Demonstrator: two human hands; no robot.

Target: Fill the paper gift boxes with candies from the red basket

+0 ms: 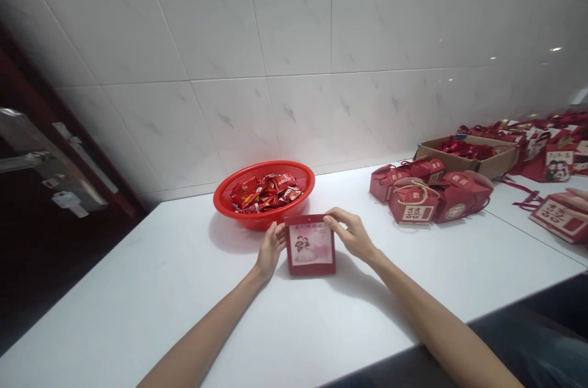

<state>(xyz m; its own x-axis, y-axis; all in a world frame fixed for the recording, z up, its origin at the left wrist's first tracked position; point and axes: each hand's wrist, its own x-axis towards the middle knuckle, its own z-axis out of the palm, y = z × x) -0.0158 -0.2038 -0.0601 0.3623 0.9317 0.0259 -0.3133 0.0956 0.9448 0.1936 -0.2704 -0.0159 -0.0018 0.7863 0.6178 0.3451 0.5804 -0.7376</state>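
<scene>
A dark red box [311,248] with a pink panel showing a drawn couple stands upright on the white table. My left hand [271,251] is at its left edge, fingers bent against the side and upper corner. My right hand [351,233] pinches the top right corner between thumb and fingers. Just behind the box sits a red perforated basket [222,207] filled with red-wrapped packets [266,192].
Several red gift boxes [416,199] with cords stand to the right. Behind them is a cardboard box [498,161] of red ribbons. At the far right, a person's hand [577,197] touches another red box [558,216]. A tiled wall [229,119] borders the table [138,290].
</scene>
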